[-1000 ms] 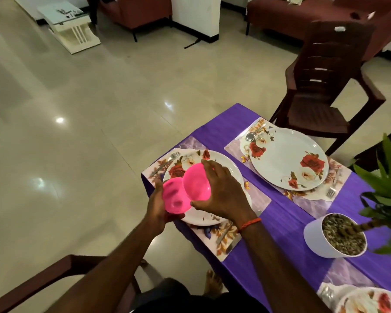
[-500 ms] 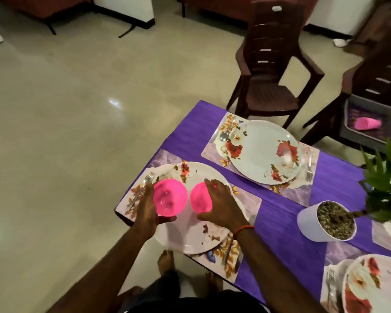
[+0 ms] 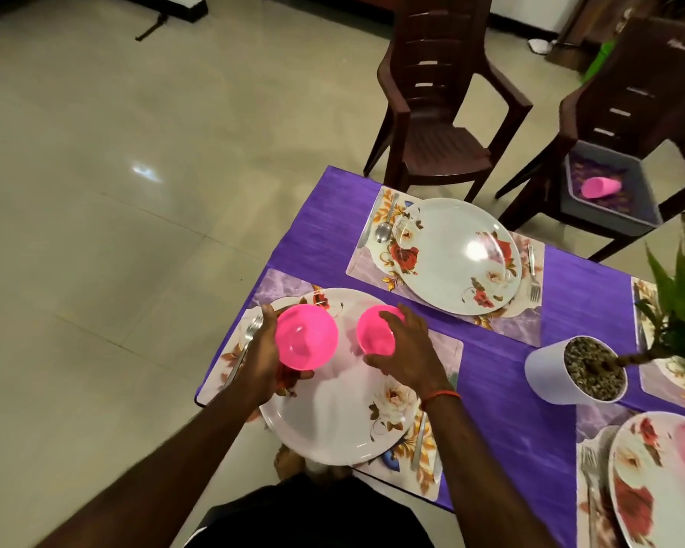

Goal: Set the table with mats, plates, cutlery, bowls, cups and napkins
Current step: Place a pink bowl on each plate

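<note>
The near plate is big and white with flowers on it, and it sits on a mat at the corner of the purple cloth. Two bowls are over this plate, side by side and a little apart. The left hand grips the left pink bowl – the fingers curl round its far side and the thumb is under its near edge. The right hand grips the right pink bowl, with the fingers wrapped over its right side. I cannot tell if the bowls touch the near plate or hang just above it. A fork lies on the mat just left of the near plate, and a knife lies just right of it. Behind the near plate is a far plate on its own mat, with a spoon at its left. To the right of the near plate stands a white plant pot. Far behind and to the right, a grey tub sits on a chair – a pink cup lies in it on its side.
</note>
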Available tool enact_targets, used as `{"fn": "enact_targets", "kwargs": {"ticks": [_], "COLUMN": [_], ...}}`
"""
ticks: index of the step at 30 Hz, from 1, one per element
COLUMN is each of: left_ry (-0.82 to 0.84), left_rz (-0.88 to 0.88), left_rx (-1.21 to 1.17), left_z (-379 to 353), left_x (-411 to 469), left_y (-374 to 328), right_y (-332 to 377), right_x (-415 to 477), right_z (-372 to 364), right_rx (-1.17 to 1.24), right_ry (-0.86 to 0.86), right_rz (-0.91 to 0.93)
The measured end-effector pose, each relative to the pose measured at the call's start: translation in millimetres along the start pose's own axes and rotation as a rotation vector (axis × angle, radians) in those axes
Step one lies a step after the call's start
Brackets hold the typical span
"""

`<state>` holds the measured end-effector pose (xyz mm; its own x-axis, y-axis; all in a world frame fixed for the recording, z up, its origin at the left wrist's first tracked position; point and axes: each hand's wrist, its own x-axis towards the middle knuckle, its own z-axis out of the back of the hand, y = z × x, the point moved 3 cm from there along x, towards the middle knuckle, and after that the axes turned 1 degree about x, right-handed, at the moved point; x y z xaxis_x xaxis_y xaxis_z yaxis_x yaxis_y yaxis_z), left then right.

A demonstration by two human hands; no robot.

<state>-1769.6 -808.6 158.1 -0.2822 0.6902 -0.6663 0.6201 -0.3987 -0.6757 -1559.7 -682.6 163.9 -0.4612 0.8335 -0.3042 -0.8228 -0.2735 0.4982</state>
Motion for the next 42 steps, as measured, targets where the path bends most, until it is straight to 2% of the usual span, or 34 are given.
{"fn": "enact_targets", "kwargs": {"ticks": [7,11,14,18,22,25,31,37,42], "left_ry": [0.027,0.022,0.023,-0.077,-0.107,-0.103,-0.184,-0.137,-0.107], "left_rz": [0.024,0.009,-0.024,-0.068,-0.019,-0.016,-0.055,-0.165,-0.211], "left_rx": [-0.031,0.024,0.050,0.059,-0.008,-0.084,0.024,0.183,0.194], "left_z": [-3.5,-7.4,-9.9,-10.3,-3.2,1.5,31.1,103.0,176.6], "left_x": [5.4,0.7,-6.9,-20.5,-35.6,-46.2,-60.9,-60.6,-50.0], "left_y": [-4.2,-8.1,-12.9,-20.9,-25.4,-38.6,-66.4,-95.9,-126.6], "right_y": [-6.2,5.2,27.4,72.7,119.0,144.3,184.7,238.5,305.1], "right_x": [10.8,5.6,-1.0,-10.4,-18.3,-19.8,-13.7,2.0,14.6], "right_z": [3.8,11.7,21.7,33.5,25.2,9.5,-6.1,-24.2,-63.7], "right_rx": [0.003,-0.036,-0.013,0.058,-0.038,-0.175,-0.192,-0.185,-0.182], "right_ry": [0.028,-0.036,-0.097,-0.163,0.087,0.138,0.134,0.098,0.126], "right_rz": [-0.019,0.031,0.126,0.387,0.590,0.677,0.668,0.651,0.592]}}
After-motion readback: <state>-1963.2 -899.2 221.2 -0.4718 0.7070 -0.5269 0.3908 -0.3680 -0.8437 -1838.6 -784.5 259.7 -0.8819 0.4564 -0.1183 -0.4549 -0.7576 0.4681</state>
